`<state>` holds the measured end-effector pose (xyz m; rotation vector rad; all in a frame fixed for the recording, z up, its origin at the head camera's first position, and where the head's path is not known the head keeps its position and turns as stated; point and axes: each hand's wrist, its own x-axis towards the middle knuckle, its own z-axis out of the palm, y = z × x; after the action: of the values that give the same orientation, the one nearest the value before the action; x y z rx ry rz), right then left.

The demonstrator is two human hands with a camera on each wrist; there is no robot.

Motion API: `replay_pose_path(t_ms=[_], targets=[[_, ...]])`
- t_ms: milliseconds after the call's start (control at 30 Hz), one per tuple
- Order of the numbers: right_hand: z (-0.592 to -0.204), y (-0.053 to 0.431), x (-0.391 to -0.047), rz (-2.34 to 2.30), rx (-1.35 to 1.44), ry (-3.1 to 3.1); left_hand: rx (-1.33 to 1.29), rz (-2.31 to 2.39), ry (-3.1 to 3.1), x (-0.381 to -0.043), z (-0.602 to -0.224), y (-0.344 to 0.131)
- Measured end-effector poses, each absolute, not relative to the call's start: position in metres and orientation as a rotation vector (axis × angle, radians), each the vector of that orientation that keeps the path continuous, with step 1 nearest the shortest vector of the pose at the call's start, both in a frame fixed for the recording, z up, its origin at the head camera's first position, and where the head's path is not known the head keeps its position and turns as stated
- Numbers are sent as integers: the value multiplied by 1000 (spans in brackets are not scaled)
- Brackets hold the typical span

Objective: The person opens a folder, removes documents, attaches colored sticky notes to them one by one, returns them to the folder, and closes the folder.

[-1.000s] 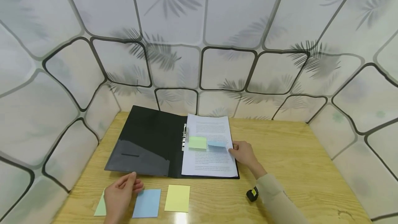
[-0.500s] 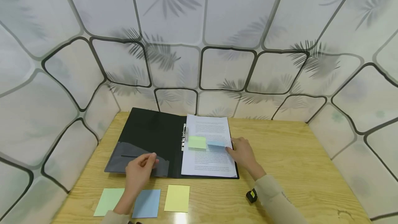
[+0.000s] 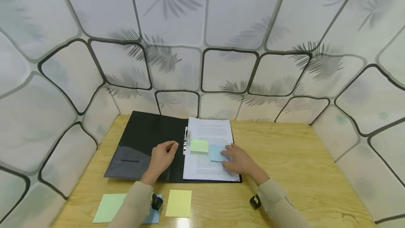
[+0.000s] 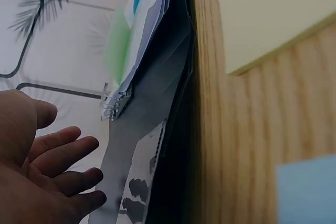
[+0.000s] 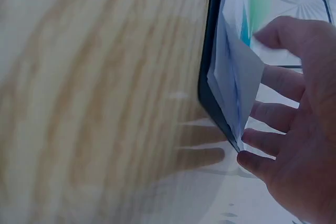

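Observation:
A black ring binder (image 3: 143, 126) lies spread on the wooden table, with a stack of printed paper (image 3: 205, 170) on its right side. On the top sheet sit a green sticky note (image 3: 199, 146) and, to its right, a blue sticky note (image 3: 216, 153). My right hand (image 3: 240, 161) rests its fingertips at the blue note's right part, palm down, fingers spread. My left hand (image 3: 162, 156) hovers over the binder's left cover near the metal ring clip (image 3: 185, 140). Its fingers (image 4: 63, 156) are loosely bent and hold nothing in the left wrist view.
Along the front lie a green sticky pad (image 3: 109, 207), a blue sticky pad (image 3: 155, 216) partly covered by the left sleeve, and a yellow sticky pad (image 3: 178, 203). A patterned wall covering (image 3: 231, 69) encloses the table (image 3: 284, 157) at the back and sides.
My left hand has moved from the sticky pads up and right over the binder. My right hand has shifted left from the paper's edge onto the blue note, which shows more fully now.

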<state>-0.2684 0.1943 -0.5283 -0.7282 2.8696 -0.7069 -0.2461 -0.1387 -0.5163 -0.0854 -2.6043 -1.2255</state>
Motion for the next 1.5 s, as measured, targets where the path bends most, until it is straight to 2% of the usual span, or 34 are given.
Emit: replay_pose_path(t_ms=[633, 800, 1233, 1500], targets=[[-533, 198, -269, -655, -749, 2876, -13, -998, -2896, -304, -518, -103], [-532, 198, -271, -658, -791, 2851, 16, -916, -3041, -307, -516, -95], [-525, 198, -272, -611, -773, 2811, 77, -1277, -2910, -309, -526, -100], [-525, 197, -274, -616, -764, 2805, 30, -1318, -2825, -301, -524, -112]])
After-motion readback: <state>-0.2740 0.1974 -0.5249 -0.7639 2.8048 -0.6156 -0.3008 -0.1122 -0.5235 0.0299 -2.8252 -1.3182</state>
